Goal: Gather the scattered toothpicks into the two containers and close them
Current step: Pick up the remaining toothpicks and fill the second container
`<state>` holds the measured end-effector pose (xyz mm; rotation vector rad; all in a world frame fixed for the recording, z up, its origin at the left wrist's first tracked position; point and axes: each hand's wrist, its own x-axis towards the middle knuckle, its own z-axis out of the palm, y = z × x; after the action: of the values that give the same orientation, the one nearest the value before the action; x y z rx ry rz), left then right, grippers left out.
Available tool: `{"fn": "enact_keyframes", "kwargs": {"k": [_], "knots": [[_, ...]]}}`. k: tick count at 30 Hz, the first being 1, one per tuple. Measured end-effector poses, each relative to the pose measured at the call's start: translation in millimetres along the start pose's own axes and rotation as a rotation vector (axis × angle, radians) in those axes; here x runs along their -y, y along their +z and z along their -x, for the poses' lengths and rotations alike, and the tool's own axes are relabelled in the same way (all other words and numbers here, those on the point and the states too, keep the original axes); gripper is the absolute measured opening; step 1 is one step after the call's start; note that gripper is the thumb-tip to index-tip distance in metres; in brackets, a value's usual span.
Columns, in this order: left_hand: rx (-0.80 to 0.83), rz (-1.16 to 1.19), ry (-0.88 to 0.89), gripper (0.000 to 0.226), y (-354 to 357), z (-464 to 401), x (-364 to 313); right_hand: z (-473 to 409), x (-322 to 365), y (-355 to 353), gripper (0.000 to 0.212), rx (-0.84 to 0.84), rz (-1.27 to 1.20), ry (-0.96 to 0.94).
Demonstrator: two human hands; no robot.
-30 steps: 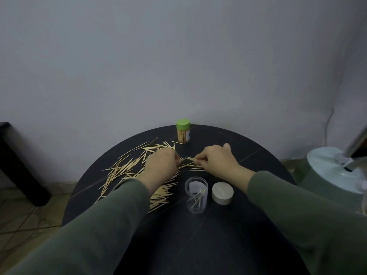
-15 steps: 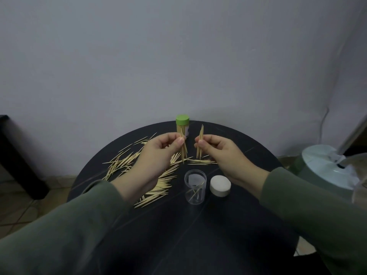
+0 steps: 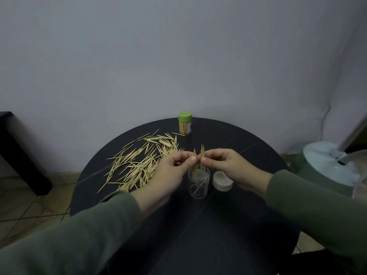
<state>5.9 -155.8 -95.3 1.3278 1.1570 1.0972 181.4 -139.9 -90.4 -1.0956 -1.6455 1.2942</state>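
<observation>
Many scattered toothpicks (image 3: 139, 165) lie on the left half of the round black table (image 3: 228, 225). An open clear container (image 3: 198, 185) stands mid-table with a few toothpicks inside. Its white lid (image 3: 222, 181) lies just to its right. My left hand (image 3: 170, 173) pinches a small upright bunch of toothpicks (image 3: 195, 157) right above the container's mouth. My right hand (image 3: 228, 165) pinches a second upright bunch (image 3: 202, 155) beside it, its lower tips dipping into the container. A green-lidded container (image 3: 185, 126), closed and full of toothpicks, stands at the table's far edge.
A grey wall rises right behind the table. A pale green round appliance (image 3: 329, 167) stands on the floor at the right. A black furniture leg (image 3: 21, 155) is at the left over a tiled floor.
Both hands lifted toothpick bunches off the table, turned them upright, then brought them toward me and down over the clear container's mouth.
</observation>
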Motion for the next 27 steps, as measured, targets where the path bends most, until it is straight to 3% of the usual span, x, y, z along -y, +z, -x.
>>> {"fn": "enact_keyframes", "kwargs": {"k": [15, 20, 22, 25, 27], "knots": [[0.097, -0.055, -0.019, 0.018, -9.3, 2.8, 3.5, -4.0, -2.9, -13.4, 0.016, 0.139, 0.201, -0.066], [0.032, -0.042, 0.005, 0.019, -11.1, -1.6, -3.9, -8.6, -0.3, -13.6, 0.017, 0.015, 0.13, -0.056], [-0.026, -0.16, 0.036, 0.017, -15.7, -10.1, -2.1, -14.0, -4.7, -14.8, 0.016, -0.081, 0.343, -0.049], [-0.064, -0.678, 0.1, 0.014, -29.1, -27.9, 9.1, -22.3, -12.9, -20.7, 0.02, -0.147, 0.844, -0.032], [-0.058, -0.932, 0.143, 0.029, -35.5, -37.5, 17.9, -28.1, -16.1, -24.2, 0.03, -0.136, 1.081, 0.0]]}}
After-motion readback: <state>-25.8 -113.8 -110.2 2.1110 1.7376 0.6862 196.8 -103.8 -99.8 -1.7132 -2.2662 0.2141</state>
